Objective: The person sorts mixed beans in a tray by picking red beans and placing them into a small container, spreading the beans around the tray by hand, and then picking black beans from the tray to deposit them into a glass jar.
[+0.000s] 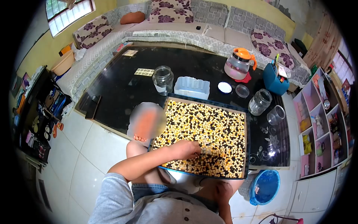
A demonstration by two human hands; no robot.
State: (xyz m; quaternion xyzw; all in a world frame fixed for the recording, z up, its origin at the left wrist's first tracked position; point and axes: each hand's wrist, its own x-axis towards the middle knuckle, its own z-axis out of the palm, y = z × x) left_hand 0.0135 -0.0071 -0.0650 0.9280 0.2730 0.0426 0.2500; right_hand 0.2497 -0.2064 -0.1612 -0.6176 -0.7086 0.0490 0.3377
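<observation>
A shallow box [247, 149] with a dark blue rim rests over my lap and the table edge. It is filled with a mix of pale and yellow kernels and black beans [209, 127]. My left hand [185, 149] is over the lower middle of this mix, fingers curled together and pointing down; what they pinch, if anything, is hidden. Left of the box lies a pale dish or bag, partly blurred, with reddish peanuts [140, 138] at its lower edge. My right hand [224, 191] rests low by my right thigh, away from the box, its fingers mostly hidden.
On the black table [112, 86] stand an open glass jar [163, 80], a clear plastic tray [192, 86], a second jar [260, 102], a tumbler [276, 115] and an orange-lidded pitcher [238, 63]. A blue-lined bin [265, 187] is at the lower right.
</observation>
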